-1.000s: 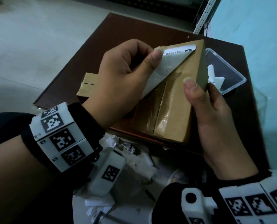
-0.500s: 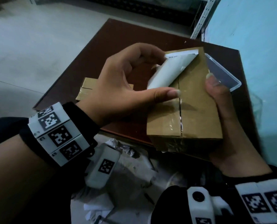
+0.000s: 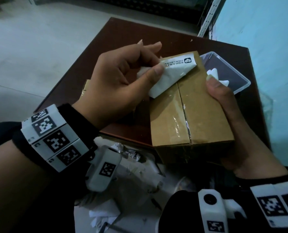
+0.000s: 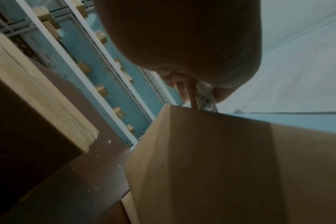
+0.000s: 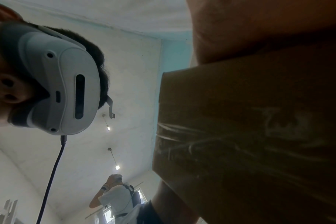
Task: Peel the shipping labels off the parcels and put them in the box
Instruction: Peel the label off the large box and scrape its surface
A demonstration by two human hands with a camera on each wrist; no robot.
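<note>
a: which step is in hand now?

b: the peeling, and it looks more than half done. the left hand (image 3: 123, 76) pinches the loose part of the shipping label (image 3: 171, 73) between thumb and fingers, at about 10 o'clock from the middle of the cardboard parcel (image 3: 195, 118). the label is folded back, its white underside up. only the printed strip along the far edge of the parcel, at 12 o'clock, seems to hold.

a: and the other hand?

b: the right hand (image 3: 232, 111) grasps the parcel from its 3 o'clock side, thumb on the top face, and holds it above the near edge of the counter (image 3: 123, 32).

a: what does the next move call for?

b: i think a slow pull toward 12 o'clock, low and close to the cardboard, so the paper does not tear. the right hand must keep the parcel firm.

a: where does the label go after?

b: in the clear plastic box (image 3: 240, 84), on the counter at 2 o'clock, just behind the parcel. some white paper pieces (image 3: 214, 74) lie in it already, probably labels, but i cannot tell how many.
</note>
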